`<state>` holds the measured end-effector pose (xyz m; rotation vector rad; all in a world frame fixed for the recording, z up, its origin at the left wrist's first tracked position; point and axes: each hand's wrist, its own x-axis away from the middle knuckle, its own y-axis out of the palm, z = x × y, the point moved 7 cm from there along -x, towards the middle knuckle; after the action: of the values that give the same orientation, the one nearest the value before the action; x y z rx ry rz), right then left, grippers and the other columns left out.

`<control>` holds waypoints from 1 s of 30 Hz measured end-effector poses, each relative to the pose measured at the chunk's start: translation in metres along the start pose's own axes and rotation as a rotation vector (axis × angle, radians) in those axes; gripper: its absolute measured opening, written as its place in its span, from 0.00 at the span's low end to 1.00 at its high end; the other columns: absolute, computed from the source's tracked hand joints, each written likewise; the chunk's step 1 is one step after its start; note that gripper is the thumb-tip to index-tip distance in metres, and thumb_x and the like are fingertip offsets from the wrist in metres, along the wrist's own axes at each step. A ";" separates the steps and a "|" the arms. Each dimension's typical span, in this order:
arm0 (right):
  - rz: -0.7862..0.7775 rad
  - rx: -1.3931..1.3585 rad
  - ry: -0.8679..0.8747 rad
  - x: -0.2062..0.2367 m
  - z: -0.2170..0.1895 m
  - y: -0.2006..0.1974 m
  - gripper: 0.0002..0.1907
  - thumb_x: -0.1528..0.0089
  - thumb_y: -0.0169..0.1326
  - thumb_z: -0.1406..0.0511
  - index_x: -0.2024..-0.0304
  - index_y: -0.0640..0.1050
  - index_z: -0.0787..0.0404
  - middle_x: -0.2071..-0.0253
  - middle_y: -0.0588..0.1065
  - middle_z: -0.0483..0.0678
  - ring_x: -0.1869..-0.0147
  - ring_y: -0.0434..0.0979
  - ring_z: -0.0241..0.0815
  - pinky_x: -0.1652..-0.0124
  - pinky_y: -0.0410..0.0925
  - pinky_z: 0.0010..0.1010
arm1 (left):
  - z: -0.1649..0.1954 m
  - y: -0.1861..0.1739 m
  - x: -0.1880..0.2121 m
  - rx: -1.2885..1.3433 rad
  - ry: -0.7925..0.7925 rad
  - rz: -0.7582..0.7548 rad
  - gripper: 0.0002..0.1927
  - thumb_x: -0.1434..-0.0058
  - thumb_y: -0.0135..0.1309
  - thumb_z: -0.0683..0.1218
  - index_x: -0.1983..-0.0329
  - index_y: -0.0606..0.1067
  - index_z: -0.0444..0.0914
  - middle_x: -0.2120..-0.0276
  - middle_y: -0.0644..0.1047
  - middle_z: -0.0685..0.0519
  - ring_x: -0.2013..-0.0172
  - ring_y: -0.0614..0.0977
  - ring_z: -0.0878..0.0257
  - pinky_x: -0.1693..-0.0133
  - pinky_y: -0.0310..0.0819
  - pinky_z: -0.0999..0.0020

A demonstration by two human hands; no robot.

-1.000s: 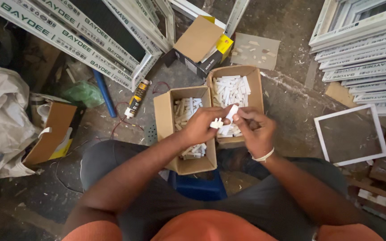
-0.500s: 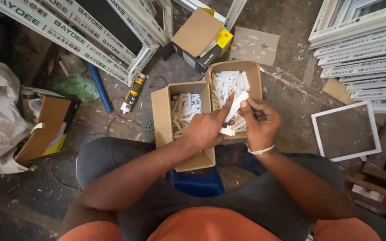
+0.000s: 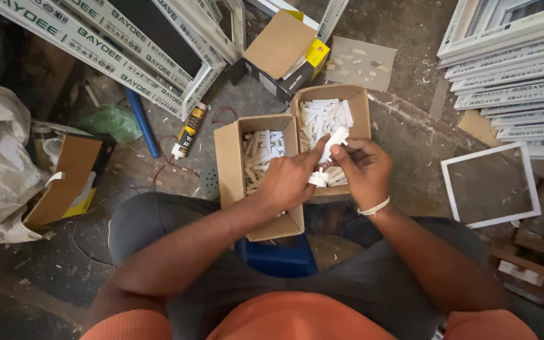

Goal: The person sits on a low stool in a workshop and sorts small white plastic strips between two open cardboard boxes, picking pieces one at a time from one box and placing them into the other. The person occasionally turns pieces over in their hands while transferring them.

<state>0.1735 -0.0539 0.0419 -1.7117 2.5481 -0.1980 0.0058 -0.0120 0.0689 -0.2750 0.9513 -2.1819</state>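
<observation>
Both hands meet over two open cardboard boxes on the floor in front of my knees. My left hand (image 3: 289, 181) and my right hand (image 3: 361, 169) together grip a small white plastic piece (image 3: 334, 143) that sticks up between the fingers, with another white bit at its lower end near my left thumb. The left box (image 3: 229, 165) holds several white plastic pieces. The right box (image 3: 361, 108) is filled with more of the same white parts. A pale band circles my right wrist.
A sealant cartridge (image 3: 188, 131) and a blue tube (image 3: 140, 121) lie at the left. White window frames (image 3: 127, 44) lean at top left, stacked profiles (image 3: 511, 75) at right, a small white frame (image 3: 491, 184) on the floor, an open black-and-yellow box (image 3: 284, 50) beyond.
My hands have stayed over the boxes while turning the white piece more upright. The view has shifted slightly.
</observation>
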 end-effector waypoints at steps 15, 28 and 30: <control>-0.140 -0.154 -0.095 -0.003 -0.030 0.003 0.12 0.34 0.60 0.73 0.48 0.77 0.71 0.51 0.78 0.50 0.49 0.81 0.37 0.51 0.77 0.28 | -0.010 -0.032 -0.003 0.315 0.033 0.248 0.22 0.46 0.60 0.37 0.47 0.81 0.43 0.64 0.81 0.45 0.62 0.83 0.47 0.61 0.77 0.55; 0.020 -0.090 -0.090 0.005 -0.022 -0.002 0.11 0.34 0.62 0.71 0.51 0.79 0.71 0.59 0.80 0.50 0.58 0.80 0.35 0.59 0.78 0.27 | 0.012 -0.025 0.001 0.060 0.120 0.127 0.51 0.61 0.64 0.40 0.28 0.63 0.43 0.57 0.77 0.44 0.63 0.81 0.45 0.66 0.77 0.54; 0.013 -0.257 -0.011 0.002 -0.008 -0.003 0.13 0.35 0.61 0.70 0.51 0.76 0.71 0.58 0.80 0.49 0.56 0.83 0.37 0.55 0.81 0.30 | 0.007 -0.017 0.000 0.015 0.068 0.062 0.53 0.60 0.64 0.41 0.26 0.60 0.45 0.57 0.77 0.45 0.61 0.82 0.45 0.65 0.77 0.53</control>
<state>0.1746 -0.0569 0.0506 -1.7690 2.6741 0.1455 0.0001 -0.0077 0.0855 -0.1623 0.9679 -2.1524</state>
